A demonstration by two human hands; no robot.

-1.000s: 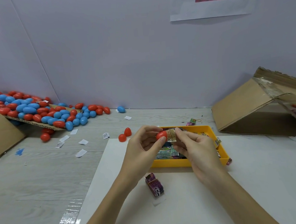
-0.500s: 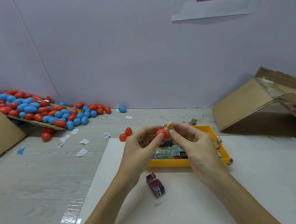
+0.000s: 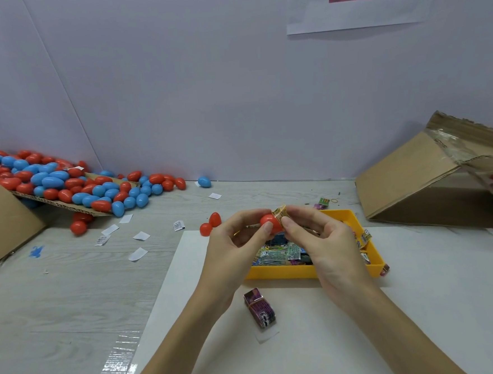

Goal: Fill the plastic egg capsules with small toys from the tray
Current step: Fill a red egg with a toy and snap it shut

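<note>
At far left, a heap of red and blue capsules (image 3: 64,185) lies on a cardboard flap (image 3: 59,203) against the wall. Slips of white paper (image 3: 139,235) are scattered on the table (image 3: 57,287) in front of it. Two loose red capsule pieces (image 3: 210,223) sit just beyond the corner of the white sheet (image 3: 323,342).

The left hand (image 3: 232,252) holds a red capsule half (image 3: 269,222) above the near-left part of the yellow tray (image 3: 280,273); thumb and fingers are curled round the shell. The right hand (image 3: 319,240) pinches a small wrapped toy (image 3: 279,213) between thumb and forefinger and holds it against the shell's right side, partly hidden by the fingers. Whether the toy has entered the opening cannot be told.

Handling, as a judgement: the shell appears light, rigid and smooth, so it may slip or rotate under a loose pinch. Hold it round its widest girth, with the open rim left free. The toy's gold-printed wrapper looks soft and crumpled; it should compress to fit. Grip it at its trailing end and press it in.

The capsule half is glossy, rounded and uniformly red. More printed packets (image 3: 279,253) fill the tray beneath both hands. A banded purple bundle (image 3: 259,307) rests on the sheet near the tray's front wall. At far right stands a tilted cardboard box (image 3: 408,181).
</note>
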